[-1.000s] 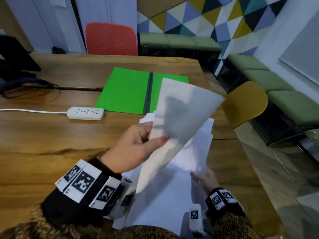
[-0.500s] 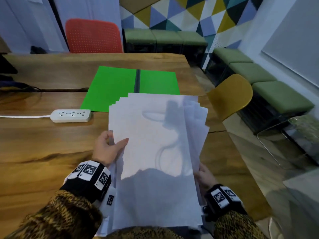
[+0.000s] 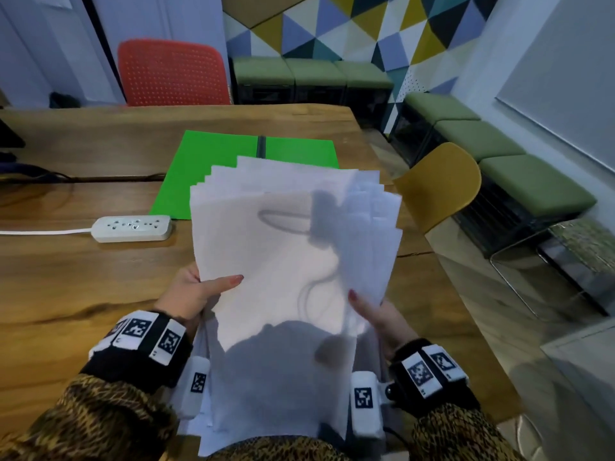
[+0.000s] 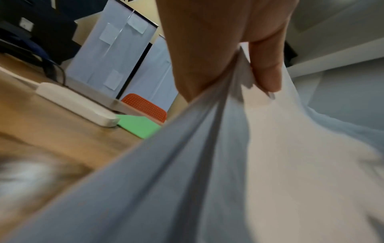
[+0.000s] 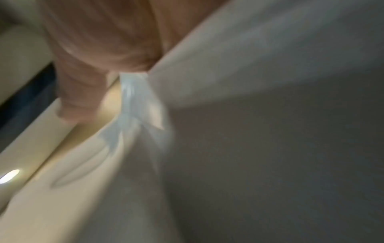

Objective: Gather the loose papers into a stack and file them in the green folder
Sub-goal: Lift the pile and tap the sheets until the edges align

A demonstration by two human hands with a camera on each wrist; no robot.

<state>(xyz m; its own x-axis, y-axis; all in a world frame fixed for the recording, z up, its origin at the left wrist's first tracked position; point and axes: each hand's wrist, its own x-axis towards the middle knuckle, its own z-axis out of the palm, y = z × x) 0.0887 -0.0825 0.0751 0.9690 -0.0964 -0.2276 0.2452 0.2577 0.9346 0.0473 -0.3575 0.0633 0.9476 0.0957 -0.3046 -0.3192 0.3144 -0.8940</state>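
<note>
A fanned bundle of white papers (image 3: 286,261) is held up off the wooden table (image 3: 66,277), tilted toward me. My left hand (image 3: 199,291) pinches its left edge, thumb on top. On the right edge my right hand (image 3: 369,311) grips the sheets, thumb over them. The left wrist view shows my left hand (image 4: 239,65) clamping the sheets (image 4: 270,148), and the blurred right wrist view shows my right hand (image 5: 129,62) on the paper edges (image 5: 135,98). Beyond the papers the green folder (image 3: 213,174) lies open and flat; its right half is partly hidden by them.
A white power strip (image 3: 131,228) with its cable lies left of the folder. Behind the table stands a red chair (image 3: 173,73), a yellow chair (image 3: 439,184) at its right side. Green benches (image 3: 499,168) line the walls. The table's right edge runs just past my right hand.
A second ago my left hand held one sheet up; it has laid that sheet on the pile. Both hands now hold the bundle by its sides, lifted higher.
</note>
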